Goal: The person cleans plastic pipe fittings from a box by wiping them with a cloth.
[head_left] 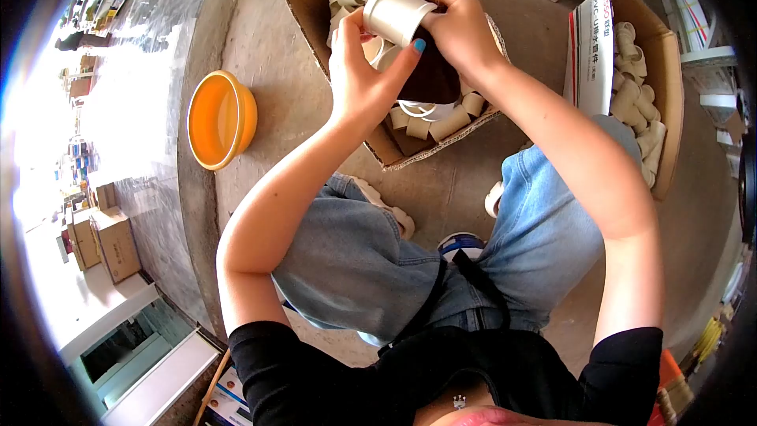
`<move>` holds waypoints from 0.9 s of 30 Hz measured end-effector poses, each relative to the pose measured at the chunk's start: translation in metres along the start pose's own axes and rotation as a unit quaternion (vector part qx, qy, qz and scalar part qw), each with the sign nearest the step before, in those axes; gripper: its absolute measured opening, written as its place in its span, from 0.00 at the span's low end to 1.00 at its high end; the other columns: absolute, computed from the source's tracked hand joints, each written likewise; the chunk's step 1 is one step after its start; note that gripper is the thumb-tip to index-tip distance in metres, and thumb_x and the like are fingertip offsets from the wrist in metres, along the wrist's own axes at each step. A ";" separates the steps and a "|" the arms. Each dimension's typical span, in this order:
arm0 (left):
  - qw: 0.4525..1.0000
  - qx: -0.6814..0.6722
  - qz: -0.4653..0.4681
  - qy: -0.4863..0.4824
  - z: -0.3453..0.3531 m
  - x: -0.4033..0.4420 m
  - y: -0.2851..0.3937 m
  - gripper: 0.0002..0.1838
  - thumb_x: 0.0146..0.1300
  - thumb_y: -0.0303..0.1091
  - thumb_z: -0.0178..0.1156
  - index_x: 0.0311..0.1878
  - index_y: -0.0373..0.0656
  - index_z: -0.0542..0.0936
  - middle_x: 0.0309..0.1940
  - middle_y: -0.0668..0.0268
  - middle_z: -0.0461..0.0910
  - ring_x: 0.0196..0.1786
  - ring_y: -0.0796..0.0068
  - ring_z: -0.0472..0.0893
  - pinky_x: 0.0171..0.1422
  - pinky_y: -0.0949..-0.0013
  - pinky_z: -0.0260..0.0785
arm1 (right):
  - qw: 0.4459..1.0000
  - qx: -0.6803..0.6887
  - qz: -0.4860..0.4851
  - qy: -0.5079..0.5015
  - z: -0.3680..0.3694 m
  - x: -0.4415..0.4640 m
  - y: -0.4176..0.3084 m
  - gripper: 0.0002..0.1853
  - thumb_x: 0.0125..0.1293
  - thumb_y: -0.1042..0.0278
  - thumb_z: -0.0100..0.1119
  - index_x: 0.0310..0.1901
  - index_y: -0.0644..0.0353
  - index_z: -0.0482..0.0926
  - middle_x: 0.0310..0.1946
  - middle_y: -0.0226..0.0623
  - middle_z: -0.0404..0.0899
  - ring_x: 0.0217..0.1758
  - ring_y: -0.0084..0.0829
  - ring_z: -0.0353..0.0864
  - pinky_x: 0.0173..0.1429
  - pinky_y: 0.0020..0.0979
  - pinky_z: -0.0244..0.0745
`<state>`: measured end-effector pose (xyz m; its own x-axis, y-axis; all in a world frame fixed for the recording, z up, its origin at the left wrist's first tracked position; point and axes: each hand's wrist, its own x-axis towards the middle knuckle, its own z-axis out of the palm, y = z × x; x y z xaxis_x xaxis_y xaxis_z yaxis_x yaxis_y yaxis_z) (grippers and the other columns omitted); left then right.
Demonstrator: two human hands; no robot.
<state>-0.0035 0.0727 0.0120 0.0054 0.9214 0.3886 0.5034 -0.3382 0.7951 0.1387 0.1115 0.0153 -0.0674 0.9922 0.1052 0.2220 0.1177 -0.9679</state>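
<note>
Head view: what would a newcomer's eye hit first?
Probably the bright orange basin, on the floor at the left. Next, the pale pipe fitting at top centre, held in the left hand, whose thumb has a blue nail, with the right hand and a dark cloth against it. Then the open cardboard box of similar fittings beneath the hands.

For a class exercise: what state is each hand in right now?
Left hand: holding the pale pipe fitting.
Right hand: holding the dark cloth at the fitting.
</note>
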 end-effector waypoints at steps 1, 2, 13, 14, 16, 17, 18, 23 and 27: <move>1.000 0.013 -0.007 -0.003 -0.001 0.000 0.001 0.30 0.45 0.39 0.69 0.48 0.34 0.69 0.39 0.57 0.71 0.45 0.63 0.71 0.52 0.63 0.65 | 0.999 -0.033 -0.028 0.007 0.000 0.000 0.003 0.17 0.57 0.75 0.52 0.49 0.68 0.78 0.36 0.44 0.83 0.34 0.24 0.80 0.42 0.26 0.74; 1.000 0.027 -0.013 -0.006 -0.003 0.001 0.003 0.29 0.44 0.40 0.69 0.47 0.34 0.70 0.38 0.57 0.71 0.45 0.63 0.71 0.51 0.63 0.65 | 0.996 -0.066 -0.057 0.014 0.000 0.000 0.004 0.17 0.57 0.74 0.52 0.49 0.67 0.78 0.35 0.45 0.83 0.34 0.24 0.80 0.42 0.26 0.74; 0.992 0.036 -0.088 -0.086 -0.020 0.007 0.016 0.24 0.44 0.37 0.69 0.43 0.33 0.76 0.31 0.69 0.75 0.33 0.81 0.69 0.41 0.76 0.63 | 0.887 -0.233 -0.398 0.008 -0.009 0.002 0.004 0.21 0.55 0.77 0.54 0.53 0.58 0.76 0.50 0.44 0.77 0.50 0.39 0.79 0.55 0.32 0.75; 0.995 0.011 -0.064 -0.081 -0.017 0.007 0.009 0.22 0.44 0.35 0.68 0.41 0.33 0.76 0.29 0.70 0.76 0.30 0.83 0.69 0.37 0.77 0.63 | 0.872 -0.256 -0.417 -0.003 -0.009 0.001 0.005 0.22 0.54 0.78 0.54 0.53 0.57 0.77 0.51 0.43 0.77 0.51 0.38 0.79 0.56 0.32 0.75; 0.988 -0.021 -0.110 -0.109 -0.018 0.008 0.013 0.20 0.44 0.32 0.67 0.40 0.32 0.77 0.30 0.68 0.77 0.32 0.82 0.71 0.38 0.77 0.63 | 0.823 -0.323 -0.467 -0.025 -0.009 0.001 0.007 0.21 0.55 0.76 0.55 0.53 0.57 0.77 0.53 0.40 0.76 0.55 0.35 0.76 0.60 0.32 0.73; 0.983 -0.038 -0.132 -0.123 -0.018 0.009 0.015 0.19 0.44 0.31 0.67 0.40 0.32 0.77 0.30 0.67 0.77 0.32 0.82 0.71 0.38 0.77 0.64 | 0.811 -0.330 -0.481 -0.041 -0.009 0.000 0.007 0.21 0.55 0.75 0.54 0.53 0.59 0.76 0.53 0.40 0.75 0.56 0.35 0.75 0.61 0.32 0.72; 0.979 -0.050 -0.165 -0.109 -0.017 0.010 0.009 0.22 0.39 0.39 0.68 0.34 0.31 0.76 0.26 0.61 0.79 0.29 0.76 0.76 0.36 0.72 0.69 | 0.800 -0.336 -0.494 -0.057 -0.010 0.000 0.006 0.21 0.56 0.74 0.54 0.54 0.60 0.76 0.54 0.41 0.75 0.57 0.35 0.75 0.61 0.32 0.72; 0.953 -0.128 -0.224 -0.156 -0.020 0.008 0.006 0.23 0.40 0.36 0.68 0.37 0.28 0.76 0.28 0.63 0.78 0.33 0.78 0.77 0.39 0.73 0.70 | 0.730 -0.359 -0.571 -0.109 -0.012 -0.005 0.011 0.07 0.55 0.73 0.53 0.35 0.65 0.76 0.52 0.38 0.74 0.60 0.37 0.72 0.61 0.31 0.72; 0.958 -0.081 -0.223 -0.159 -0.021 0.006 0.007 0.26 0.40 0.36 0.68 0.42 0.30 0.74 0.32 0.60 0.79 0.36 0.75 0.78 0.41 0.72 0.71 | 0.724 -0.332 -0.591 -0.131 -0.017 -0.005 0.006 0.04 0.55 0.73 0.52 0.32 0.63 0.72 0.48 0.37 0.75 0.60 0.36 0.72 0.52 0.30 0.78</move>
<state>-0.0180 0.0721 0.0303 0.0969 0.9843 -0.1475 0.3771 0.1009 0.9207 0.1571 0.1079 0.0125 -0.7535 0.1515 0.6397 0.2718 0.9578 0.0933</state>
